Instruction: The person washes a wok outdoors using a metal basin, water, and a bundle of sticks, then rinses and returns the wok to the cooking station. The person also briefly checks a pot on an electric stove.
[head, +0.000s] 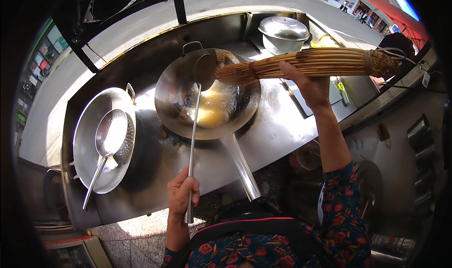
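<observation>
A steel wok (169, 105) with a long metal handle rests on the stove counter, with yellowish-brown liquid (213, 109) in its bottom. My left hand (182, 192) grips the handle of a long metal ladle (204, 70). The ladle's bowl is over the far inner side of the wok. In my right hand (307, 86) is a bundled bamboo wok brush (317, 61), held nearly level. Its frayed bristle end is at the wok's upper right, beside the ladle bowl; whether they touch I cannot tell.
On the left, a perforated strainer ladle (112, 133) lies in a wide metal pan (84, 126). A lidded pot (284, 35) stands at the back right. A cutting board (300, 95) and a yellow-green-handled tool (343, 93) lie at right. Raised metal walls (212, 29) edge the counter.
</observation>
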The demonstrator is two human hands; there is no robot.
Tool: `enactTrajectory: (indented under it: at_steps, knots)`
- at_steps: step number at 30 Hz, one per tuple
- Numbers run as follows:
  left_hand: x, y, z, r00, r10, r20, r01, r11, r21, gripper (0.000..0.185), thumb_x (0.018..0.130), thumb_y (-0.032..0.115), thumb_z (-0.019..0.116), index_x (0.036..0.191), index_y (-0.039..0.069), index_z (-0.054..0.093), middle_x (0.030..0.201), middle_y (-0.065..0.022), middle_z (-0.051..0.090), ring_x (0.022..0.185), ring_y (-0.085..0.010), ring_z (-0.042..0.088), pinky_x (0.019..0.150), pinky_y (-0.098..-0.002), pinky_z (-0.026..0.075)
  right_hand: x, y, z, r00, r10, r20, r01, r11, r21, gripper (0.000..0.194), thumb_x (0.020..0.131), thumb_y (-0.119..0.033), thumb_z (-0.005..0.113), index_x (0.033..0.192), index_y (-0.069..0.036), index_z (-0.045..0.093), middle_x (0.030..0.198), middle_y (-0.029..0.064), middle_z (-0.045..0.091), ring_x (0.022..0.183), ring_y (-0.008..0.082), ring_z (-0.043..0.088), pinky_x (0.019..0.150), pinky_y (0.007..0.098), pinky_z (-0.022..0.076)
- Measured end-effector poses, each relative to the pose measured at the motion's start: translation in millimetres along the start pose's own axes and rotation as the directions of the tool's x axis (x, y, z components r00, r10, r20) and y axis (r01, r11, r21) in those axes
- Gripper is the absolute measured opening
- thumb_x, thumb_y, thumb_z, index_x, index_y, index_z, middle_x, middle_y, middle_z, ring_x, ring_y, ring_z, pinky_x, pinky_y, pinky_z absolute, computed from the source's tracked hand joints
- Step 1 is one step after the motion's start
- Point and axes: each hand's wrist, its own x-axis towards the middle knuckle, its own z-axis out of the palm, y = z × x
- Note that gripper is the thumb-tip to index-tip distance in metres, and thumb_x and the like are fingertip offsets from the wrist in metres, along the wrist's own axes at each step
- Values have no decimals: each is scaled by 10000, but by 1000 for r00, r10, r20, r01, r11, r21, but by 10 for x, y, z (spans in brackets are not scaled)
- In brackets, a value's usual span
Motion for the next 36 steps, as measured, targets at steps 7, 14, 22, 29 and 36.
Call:
enactTrajectory:
  at_steps: [7,14,22,29,36]
  knots:
    - [25,-152,315,997,67,-41,-75,970,-231,408,928,95,411,1306,-53,373,619,-28,442,375,-58,399,308,-187,343,-203,134,-973,974,63,-218,-9,971,240,313,725,-105,738,963,5,569,876,84,626,731,146,630,635,263,557]
    - [99,-92,562,988,105,-109,-129,964,-234,428,946,118,397,1311,-91,315,631,-21,422,370,-52,383,279,-183,350,-1167,-458,-2792,868,96,-488,-245,936,-252,286,699,-110,744,926,-11,600,869,73,623,797,143,598,746,259,488]
    - [384,74,675,983,90,-157,-112,984,-135,403,970,170,360,1305,-52,330,672,9,389,390,-22,342,285,-161,340,-1979,1852,-3270,387,437,-812,-779,626,-35,325,600,-121,764,876,-3,640,863,118,670,786,239,651,724,331,500]
    - [468,369,765,954,-131,-269,132,991,-16,349,955,344,370,691,117,397,502,8,347,371,-112,296,316,-216,291,-2331,3275,-3690,-133,659,-741,-871,279,405,435,543,8,733,960,15,608,960,165,644,884,309,628,774,373,502]
    - [455,415,1094,948,-48,-316,-3,987,-158,282,970,266,370,764,81,419,559,-15,390,419,-117,344,339,-218,315,-2273,4069,-3995,-230,640,-733,-779,331,533,326,565,100,626,885,60,574,781,137,602,693,265,619,529,374,481]
